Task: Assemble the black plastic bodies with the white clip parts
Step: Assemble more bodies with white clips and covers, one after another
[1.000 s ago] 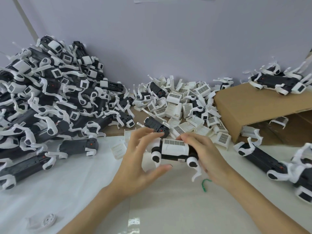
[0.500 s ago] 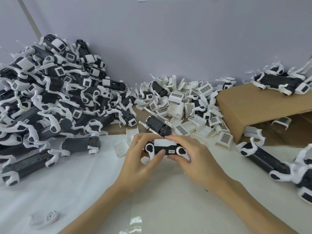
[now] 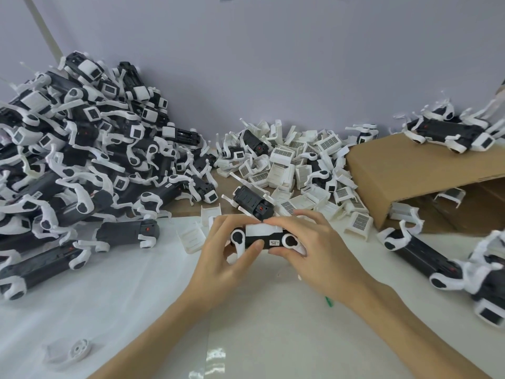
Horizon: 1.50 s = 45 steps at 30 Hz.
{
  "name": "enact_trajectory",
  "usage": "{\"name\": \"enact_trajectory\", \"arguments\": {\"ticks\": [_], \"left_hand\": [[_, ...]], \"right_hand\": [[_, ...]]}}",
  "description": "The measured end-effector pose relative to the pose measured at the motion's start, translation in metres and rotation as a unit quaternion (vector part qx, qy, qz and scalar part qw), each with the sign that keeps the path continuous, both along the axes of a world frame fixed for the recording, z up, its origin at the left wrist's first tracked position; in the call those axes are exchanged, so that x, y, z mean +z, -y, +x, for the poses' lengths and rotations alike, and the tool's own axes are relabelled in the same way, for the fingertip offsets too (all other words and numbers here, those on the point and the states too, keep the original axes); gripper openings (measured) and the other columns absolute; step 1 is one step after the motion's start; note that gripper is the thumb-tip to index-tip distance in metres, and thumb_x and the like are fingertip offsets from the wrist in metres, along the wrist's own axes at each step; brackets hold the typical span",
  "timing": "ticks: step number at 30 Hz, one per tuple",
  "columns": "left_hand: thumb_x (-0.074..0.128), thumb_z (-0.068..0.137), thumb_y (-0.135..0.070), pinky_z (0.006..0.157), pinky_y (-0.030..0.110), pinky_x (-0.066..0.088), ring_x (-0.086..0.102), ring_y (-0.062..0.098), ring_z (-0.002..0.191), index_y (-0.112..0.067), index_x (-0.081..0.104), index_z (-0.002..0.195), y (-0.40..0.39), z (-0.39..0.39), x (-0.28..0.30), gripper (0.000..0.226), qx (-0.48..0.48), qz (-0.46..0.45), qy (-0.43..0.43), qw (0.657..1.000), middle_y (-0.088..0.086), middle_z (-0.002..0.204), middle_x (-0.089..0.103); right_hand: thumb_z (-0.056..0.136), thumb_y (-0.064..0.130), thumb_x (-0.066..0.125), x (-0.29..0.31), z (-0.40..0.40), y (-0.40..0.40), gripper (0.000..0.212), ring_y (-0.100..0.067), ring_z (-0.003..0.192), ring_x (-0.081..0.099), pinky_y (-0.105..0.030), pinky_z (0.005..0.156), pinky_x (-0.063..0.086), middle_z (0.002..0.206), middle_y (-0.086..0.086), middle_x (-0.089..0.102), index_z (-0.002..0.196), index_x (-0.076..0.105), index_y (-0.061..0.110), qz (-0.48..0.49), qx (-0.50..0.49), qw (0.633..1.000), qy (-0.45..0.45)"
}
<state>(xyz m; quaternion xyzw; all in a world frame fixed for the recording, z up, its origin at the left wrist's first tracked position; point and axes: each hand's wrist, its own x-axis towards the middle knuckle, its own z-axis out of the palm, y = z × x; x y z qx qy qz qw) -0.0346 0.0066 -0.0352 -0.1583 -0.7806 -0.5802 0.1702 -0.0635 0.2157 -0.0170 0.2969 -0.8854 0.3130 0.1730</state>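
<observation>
I hold the black plastic body [image 3: 263, 240] just above the desk [image 3: 136, 296], long side toward me, so the white clip part [image 3: 263, 230] sits on top, where I judge it can be pressed home. My left hand [image 3: 228, 258] grips the left end, thumb across the front; my right hand [image 3: 317, 250] grips the right end, fingers [image 3: 303, 216] curled over the clip.

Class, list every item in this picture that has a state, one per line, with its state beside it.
Left hand: grips the black body.
Right hand: grips the same body.
Black body: held off the table, white clip on top.
Cardboard box: on its side, open.
</observation>
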Motion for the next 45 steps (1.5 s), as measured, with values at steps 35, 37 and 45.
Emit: {"name": "enact_trajectory", "arguments": {"ticks": [35,37,45], "left_hand": [[0.049,0.109,-0.039,0.103,0.04,0.054,0.056,0.025,0.135,-0.022,0.064,0.144,-0.021,0.014,-0.004,0.042,0.014,-0.071,-0.107,0.992,-0.002,0.14,0.052],[0.045,0.111,-0.033,0.106,0.038,0.05,0.057,0.026,0.133,-0.019,0.067,0.14,-0.02,0.016,-0.004,0.039,-0.001,-0.111,-0.14,0.984,0.001,0.136,0.057],[0.08,0.091,-0.027,0.094,0.028,0.056,0.061,0.027,0.125,-0.033,0.055,0.139,0.0,-0.004,0.005,0.054,0.04,-0.026,-0.071,0.996,-0.005,0.138,0.052]], "right_hand": [[0.104,0.052,0.056,0.002,0.008,0.018,0.023,0.004,0.096,0.069,-0.015,0.082,0.047,0.097,0.021,0.075,0.105,0.071,0.034,-0.298,-0.023,0.94,0.167],[0.098,0.041,0.068,0.007,0.002,0.012,0.017,0.0,0.096,0.071,-0.017,0.081,0.05,0.1,0.014,0.077,0.111,0.071,0.031,-0.384,-0.014,0.895,0.227],[0.092,0.008,0.078,0.012,-0.01,-0.01,0.033,-0.012,0.104,0.075,-0.019,0.09,0.055,0.112,0.009,0.079,0.121,0.072,0.022,-0.268,0.107,0.92,0.267]]}}
